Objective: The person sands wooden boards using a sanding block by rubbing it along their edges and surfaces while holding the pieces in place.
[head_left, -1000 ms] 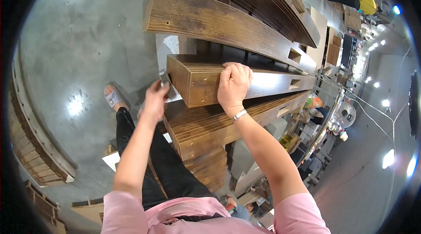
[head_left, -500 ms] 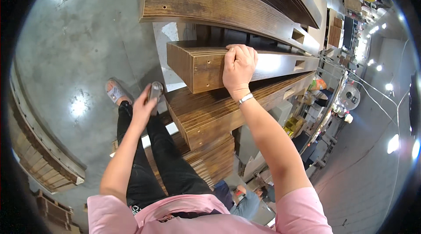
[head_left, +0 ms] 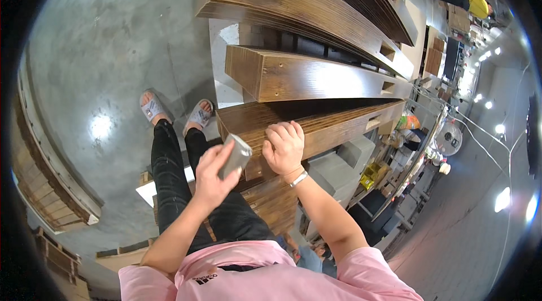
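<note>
Grey block [head_left: 237, 156] seems light and stiff, held best by its sides, between curled fingers of left hand [head_left: 214, 178]; right hand [head_left: 285, 148] half-curls over heavy-looking beam [head_left: 339, 127], grip unclear.

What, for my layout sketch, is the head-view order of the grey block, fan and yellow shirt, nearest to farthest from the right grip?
1. Grey block: just left, in the left grip.
2. Fan: off to the right.
3. Yellow shirt: farthest, upper right.

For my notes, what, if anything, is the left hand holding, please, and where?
The left hand holds a grey rectangular block by its lower-left part.
</note>
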The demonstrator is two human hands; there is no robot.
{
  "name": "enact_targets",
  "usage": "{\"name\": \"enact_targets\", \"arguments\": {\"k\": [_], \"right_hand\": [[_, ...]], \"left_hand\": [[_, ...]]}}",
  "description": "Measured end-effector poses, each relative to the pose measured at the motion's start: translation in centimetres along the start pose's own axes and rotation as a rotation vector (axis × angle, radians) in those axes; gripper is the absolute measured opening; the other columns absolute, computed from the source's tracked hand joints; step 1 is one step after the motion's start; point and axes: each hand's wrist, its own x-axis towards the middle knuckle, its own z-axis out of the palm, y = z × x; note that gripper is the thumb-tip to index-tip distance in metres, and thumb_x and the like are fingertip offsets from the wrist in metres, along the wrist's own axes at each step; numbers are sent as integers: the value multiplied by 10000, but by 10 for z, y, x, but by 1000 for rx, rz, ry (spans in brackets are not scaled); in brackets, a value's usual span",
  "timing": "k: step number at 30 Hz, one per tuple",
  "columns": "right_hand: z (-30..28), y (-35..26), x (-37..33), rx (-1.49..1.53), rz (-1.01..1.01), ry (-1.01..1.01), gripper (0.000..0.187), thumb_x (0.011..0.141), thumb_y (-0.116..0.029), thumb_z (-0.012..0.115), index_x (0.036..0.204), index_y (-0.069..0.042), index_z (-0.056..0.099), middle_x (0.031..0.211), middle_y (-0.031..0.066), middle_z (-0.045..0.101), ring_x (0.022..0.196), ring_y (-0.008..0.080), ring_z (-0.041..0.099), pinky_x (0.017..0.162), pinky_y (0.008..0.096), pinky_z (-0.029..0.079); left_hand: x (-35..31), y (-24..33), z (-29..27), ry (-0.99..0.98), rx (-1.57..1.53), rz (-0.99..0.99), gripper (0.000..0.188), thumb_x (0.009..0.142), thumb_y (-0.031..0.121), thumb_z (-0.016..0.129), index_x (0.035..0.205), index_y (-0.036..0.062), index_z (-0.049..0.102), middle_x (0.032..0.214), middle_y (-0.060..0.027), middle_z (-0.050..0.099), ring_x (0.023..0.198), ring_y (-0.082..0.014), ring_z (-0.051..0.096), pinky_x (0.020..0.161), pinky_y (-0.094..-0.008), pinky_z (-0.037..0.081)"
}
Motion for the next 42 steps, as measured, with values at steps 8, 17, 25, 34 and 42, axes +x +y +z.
{"name": "enact_targets", "arguments": {"k": [8,17,25,34,42], "right_hand": [[13,-3,4,80,-50,44,149,785,-165,619,892,-69,659,951,64,666,925,251,617,891,417,425],[13,-13,9,71,-47,-5,208,852,-168,517,936,-49,666,1000,81,676,964,277,623,885,416,410],[7,-2,2,35,-37,-33,217,827,-171,533,950,-50,664,1008,83,669,968,257,620,883,413,407],[13,-10,7,73,-52,-29,236,829,-168,519,964,-42,665,1017,91,670,973,274,617,883,415,403],[14,-21,12,58,-56,-31,232,833,-178,512,956,-50,661,1008,86,669,956,276,612,874,422,406]], "left_hand": [[42,-71,-9,149,88,-143,504,788,236,677,1258,59,634,1034,-234,655,980,-359,635,877,-411,486],[67,-128,-19,97,113,-409,533,771,254,692,1261,55,627,1077,-217,686,1004,-293,676,893,-367,500],[50,-136,-3,201,-58,-338,445,814,167,702,1216,-15,642,1133,-203,691,1076,-232,666,947,-321,481],[95,-160,-28,75,-45,-470,484,815,215,654,1262,31,626,1069,-121,714,930,-169,669,849,-301,496],[88,-184,-32,138,-183,-457,497,757,180,692,1230,38,640,1106,-211,676,1020,-235,656,901,-331,487]]}}
